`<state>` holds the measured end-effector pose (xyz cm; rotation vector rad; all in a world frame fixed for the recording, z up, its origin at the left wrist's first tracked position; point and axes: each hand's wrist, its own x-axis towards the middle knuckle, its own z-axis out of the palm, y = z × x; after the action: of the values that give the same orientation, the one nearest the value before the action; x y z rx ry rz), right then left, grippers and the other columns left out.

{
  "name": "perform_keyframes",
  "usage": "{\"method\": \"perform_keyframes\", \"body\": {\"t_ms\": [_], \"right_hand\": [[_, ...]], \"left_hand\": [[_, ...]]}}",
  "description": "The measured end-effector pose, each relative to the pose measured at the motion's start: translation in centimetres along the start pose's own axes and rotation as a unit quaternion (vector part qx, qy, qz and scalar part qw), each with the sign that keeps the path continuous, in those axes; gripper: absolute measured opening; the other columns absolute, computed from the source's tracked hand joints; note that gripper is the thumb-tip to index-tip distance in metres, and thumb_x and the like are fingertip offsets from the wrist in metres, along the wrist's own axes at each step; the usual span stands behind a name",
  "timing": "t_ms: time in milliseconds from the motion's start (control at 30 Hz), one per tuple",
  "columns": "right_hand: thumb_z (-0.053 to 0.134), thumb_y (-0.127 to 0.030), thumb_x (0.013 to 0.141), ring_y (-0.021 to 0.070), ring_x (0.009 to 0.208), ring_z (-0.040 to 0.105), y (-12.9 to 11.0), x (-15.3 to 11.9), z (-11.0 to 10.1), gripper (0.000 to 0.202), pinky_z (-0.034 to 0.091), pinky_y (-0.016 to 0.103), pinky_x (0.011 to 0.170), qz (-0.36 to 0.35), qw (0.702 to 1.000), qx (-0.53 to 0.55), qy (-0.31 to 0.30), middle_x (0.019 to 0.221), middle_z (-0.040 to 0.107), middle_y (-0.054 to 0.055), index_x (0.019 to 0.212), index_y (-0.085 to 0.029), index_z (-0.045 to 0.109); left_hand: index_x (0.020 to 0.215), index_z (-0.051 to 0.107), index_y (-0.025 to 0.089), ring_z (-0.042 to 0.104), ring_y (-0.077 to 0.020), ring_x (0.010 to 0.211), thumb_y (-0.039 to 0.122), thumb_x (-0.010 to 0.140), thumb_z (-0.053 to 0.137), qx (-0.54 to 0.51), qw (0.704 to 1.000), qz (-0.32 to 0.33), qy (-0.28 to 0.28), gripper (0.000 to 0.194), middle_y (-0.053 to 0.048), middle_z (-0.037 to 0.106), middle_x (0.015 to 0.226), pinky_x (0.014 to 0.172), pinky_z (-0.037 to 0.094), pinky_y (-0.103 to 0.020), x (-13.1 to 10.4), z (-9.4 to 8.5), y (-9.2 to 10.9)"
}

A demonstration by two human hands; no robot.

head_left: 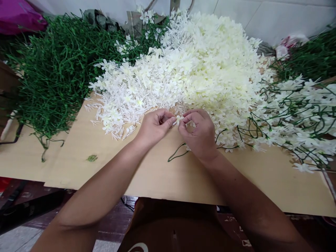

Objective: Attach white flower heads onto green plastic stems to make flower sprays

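Close together over the front edge of the flower pile, my two hands meet at a small white flower [178,120]. My left hand [156,125] pinches it from the left between thumb and forefinger. From the right, my right hand [197,130] has its fingers curled at the same flower; what lies inside them is partly hidden. A dark green stem [175,155] loops out below my right hand over the table. Behind both hands spreads a large heap of white and cream flowers [215,70].
A heap of green stems [60,70] covers the table's left side. Flowers joined to green stems [296,115] lie at the right. A small green scrap [92,158] rests on the tan tabletop [105,175]. A tiled wall [275,17] stands behind.
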<state>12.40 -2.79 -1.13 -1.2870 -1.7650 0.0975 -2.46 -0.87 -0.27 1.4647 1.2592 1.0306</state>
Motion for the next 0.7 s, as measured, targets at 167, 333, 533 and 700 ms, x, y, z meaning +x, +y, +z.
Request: {"method": "perform_keyframes", "body": {"t_ms": [167,333,533,700], "right_hand": [[0.054,-0.012,0.077,0.0225,0.083,0.060,-0.12,-0.06,0.14,0.016,0.052,0.039,0.076,-0.046,0.997,-0.057,0.006,0.083,0.063,0.008,0.068,-0.024,0.048],[0.052,-0.009,0.077,0.0228,0.082,0.057,-0.10,0.06,0.12,0.019,0.052,0.039,0.076,-0.086,0.991,-0.104,0.024,0.082,0.061,0.008,0.067,-0.024,0.047],[0.052,-0.008,0.075,0.0234,0.084,0.058,0.01,0.04,0.42,0.019,0.052,0.039,0.077,-0.070,0.995,-0.065,0.011,0.083,0.062,0.009,0.067,-0.024,0.045],[0.056,-0.009,0.074,0.0212,0.086,0.061,0.00,0.11,0.07,0.018,0.052,0.038,0.081,-0.009,0.999,0.033,-0.029,0.087,0.063,0.007,0.067,-0.023,0.047]], "left_hand": [[0.070,0.063,0.016,0.052,-0.0100,0.052,0.025,0.071,0.067,-0.025,1.000,-0.013,-0.004,0.010,0.002,0.059,0.055,0.050,0.040,-0.023,0.06,-0.01,0.02],[0.069,0.062,0.016,0.051,-0.0097,0.052,0.024,0.071,0.068,-0.021,1.000,-0.001,-0.001,0.010,0.002,0.060,0.056,0.051,0.040,-0.023,0.01,0.09,0.05],[0.070,0.063,0.015,0.053,-0.0101,0.056,0.023,0.070,0.069,-0.027,1.000,-0.006,-0.003,0.010,0.001,0.061,0.060,0.054,0.041,-0.023,0.03,0.04,0.05],[0.070,0.064,0.016,0.052,-0.0096,0.056,0.025,0.070,0.070,-0.028,1.000,0.003,0.002,0.011,0.001,0.062,0.062,0.054,0.040,-0.023,0.13,-0.12,-0.05]]}}
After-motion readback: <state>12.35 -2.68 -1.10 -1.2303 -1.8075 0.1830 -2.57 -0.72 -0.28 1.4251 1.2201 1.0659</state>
